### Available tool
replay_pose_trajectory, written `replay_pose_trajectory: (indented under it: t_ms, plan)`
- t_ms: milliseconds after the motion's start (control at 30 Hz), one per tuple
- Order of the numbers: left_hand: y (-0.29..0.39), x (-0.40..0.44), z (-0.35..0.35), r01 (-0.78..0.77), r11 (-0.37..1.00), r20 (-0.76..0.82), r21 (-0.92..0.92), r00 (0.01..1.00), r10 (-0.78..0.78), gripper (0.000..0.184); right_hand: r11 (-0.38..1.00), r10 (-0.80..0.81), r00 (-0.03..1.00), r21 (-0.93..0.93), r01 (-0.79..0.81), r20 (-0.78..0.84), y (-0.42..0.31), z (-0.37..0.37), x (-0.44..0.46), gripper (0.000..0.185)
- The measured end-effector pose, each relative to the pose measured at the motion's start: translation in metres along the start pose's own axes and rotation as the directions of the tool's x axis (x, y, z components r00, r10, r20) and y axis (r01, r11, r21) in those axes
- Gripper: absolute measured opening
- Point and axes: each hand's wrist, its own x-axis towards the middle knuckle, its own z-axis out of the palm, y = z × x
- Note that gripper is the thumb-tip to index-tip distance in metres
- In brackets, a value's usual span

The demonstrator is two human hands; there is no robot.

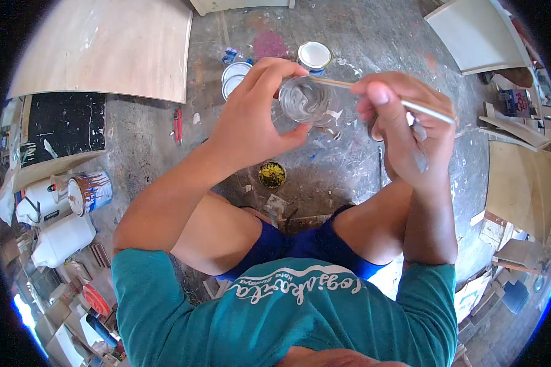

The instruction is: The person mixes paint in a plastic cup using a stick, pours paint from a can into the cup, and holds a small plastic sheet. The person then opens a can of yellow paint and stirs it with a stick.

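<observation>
My left hand (251, 116) is wrapped around the side of a clear cup (332, 110), thumb on the near side and fingers on the far side. Inside the cup is swirled grey liquid (306, 98) that looks like paint. My right hand (413, 128) grips a thin stick (431, 112) between thumb and fingers. The stick's far end reaches over the cup's rim; whether its tip is dipped in the liquid I cannot tell. Beyond the cup stands a tin with a white lid (314, 55). Round white lids or tins (234, 78) lie partly behind my left hand.
A small pot with yellow contents (272, 175) sits on the stained concrete floor between my legs. Red-handled pliers or a similar tool (177, 126) lie at left. Large wooden panels (104, 49), a paint-streaked bucket (90, 192) and a white jerrycan (63, 240) stand further left. Boards (514, 183) lean at right.
</observation>
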Motion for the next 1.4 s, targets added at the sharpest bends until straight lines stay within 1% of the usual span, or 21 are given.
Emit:
replay_pose_trajectory:
  t_ms: [33, 133, 167, 233, 300, 333, 367, 400, 467, 500, 600, 700, 767, 833, 900, 1000, 1100, 1200, 1267, 1333, 1400]
  plan:
    - [0.000, 0.000, 0.000, 0.005, 1.000, 0.002, 0.001, 1.000, -0.005, 0.069, 0.994, -0.040, 0.999, 0.096, 0.041, -0.012, 0.002, 0.002, -0.001, 0.018]
    - [0.003, -0.002, -0.002, 0.009, 1.000, 0.011, 0.017, 1.000, -0.009, 0.069, 0.988, 0.066, 0.988, -0.145, -0.046, 0.141, -0.009, -0.010, -0.004, 0.028]
    - [0.003, -0.001, -0.002, -0.002, 1.000, 0.013, 0.026, 1.000, 0.002, 0.068, 0.984, 0.065, 0.997, -0.169, -0.057, 0.045, -0.006, -0.007, -0.003, 0.027]
    - [0.003, -0.002, 0.000, 0.021, 1.000, 0.021, -0.003, 1.000, -0.021, 0.069, 0.977, -0.146, 0.989, -0.157, 0.146, 0.012, 0.010, -0.001, 0.001, 0.028]
    - [0.004, -0.001, -0.001, 0.046, 0.999, 0.032, -0.015, 0.998, -0.045, 0.069, 0.979, -0.153, 0.986, -0.128, 0.160, 0.060, 0.010, -0.003, 0.000, 0.028]
    - [0.005, -0.001, -0.001, 0.060, 0.998, 0.042, -0.016, 0.997, -0.059, 0.069, 0.992, -0.051, 0.990, -0.108, 0.065, 0.128, 0.003, -0.007, -0.004, 0.027]
    - [0.005, -0.001, -0.002, 0.077, 0.997, 0.053, -0.017, 0.996, -0.076, 0.069, 0.993, 0.002, 0.991, -0.121, 0.014, 0.132, 0.000, -0.007, -0.005, 0.027]
    - [0.005, -0.002, -0.001, 0.050, 0.999, 0.036, -0.009, 0.998, -0.049, 0.069, 0.990, 0.056, 0.989, -0.135, -0.037, 0.137, -0.002, -0.008, -0.005, 0.026]
    - [0.004, -0.003, 0.001, -0.002, 1.000, 0.004, 0.002, 1.000, 0.002, 0.069, 0.973, 0.063, 0.998, -0.221, -0.059, 0.012, -0.001, -0.006, -0.003, 0.024]
    - [0.004, -0.004, 0.000, 0.011, 1.000, 0.010, 0.009, 1.000, -0.011, 0.069, 0.985, -0.079, 0.997, -0.151, 0.079, 0.005, 0.003, -0.004, -0.001, 0.023]
    - [0.007, -0.002, -0.001, 0.045, 0.999, 0.038, 0.017, 0.998, -0.045, 0.070, 0.995, -0.099, 0.976, 0.004, 0.100, 0.195, 0.000, -0.007, -0.003, 0.022]
    - [0.008, -0.002, -0.001, 0.075, 0.997, 0.062, 0.006, 0.995, -0.075, 0.068, 0.983, -0.018, 1.000, -0.182, 0.019, 0.010, -0.002, -0.005, -0.003, 0.010]
    - [0.011, -0.001, 0.000, 0.069, 0.997, 0.050, -0.021, 0.996, -0.067, 0.064, 0.992, -0.119, 0.992, -0.031, 0.118, -0.031, 0.006, 0.004, -0.002, 0.012]
    - [0.011, 0.000, 0.001, 0.059, 0.998, 0.043, -0.017, 0.997, -0.058, 0.064, 0.987, -0.153, 0.988, -0.057, 0.152, -0.015, 0.007, 0.004, -0.002, 0.014]
    - [0.011, 0.000, 0.001, 0.057, 0.998, 0.043, -0.014, 0.997, -0.057, 0.064, 0.961, -0.102, 0.993, -0.251, 0.116, 0.066, 0.001, -0.003, -0.006, 0.015]
    - [0.012, 0.000, 0.001, 0.071, 0.997, 0.055, -0.004, 0.996, -0.070, 0.064, 0.981, -0.087, 0.996, -0.171, 0.088, 0.013, 0.002, -0.004, -0.001, 0.021]
    - [0.011, 0.001, 0.000, 0.083, 0.997, 0.072, 0.009, 0.994, -0.083, 0.066, 0.996, 0.069, 0.980, -0.062, -0.058, 0.189, -0.001, -0.010, -0.008, 0.021]
    - [0.005, -0.002, 0.003, 0.057, 0.998, 0.062, -0.007, 0.997, -0.056, 0.069, 0.968, -0.005, 1.000, -0.250, 0.011, 0.024, -0.002, -0.007, -0.003, 0.022]
    - [0.004, -0.002, 0.004, 0.028, 1.000, 0.038, -0.013, 0.999, -0.027, 0.069, 0.999, -0.030, 0.999, -0.019, 0.030, -0.030, 0.002, 0.005, -0.004, 0.016]
    - [0.004, 0.000, 0.003, 0.029, 1.000, 0.063, 0.010, 0.998, -0.030, 0.069, 1.000, 0.003, 1.000, -0.027, -0.002, 0.013, 0.000, 0.002, -0.002, 0.016]
    - [0.005, 0.000, 0.001, 0.022, 1.000, 0.065, 0.013, 0.998, -0.023, 0.068, 0.959, 0.117, 0.983, -0.274, -0.075, 0.142, -0.008, -0.012, -0.003, 0.022]
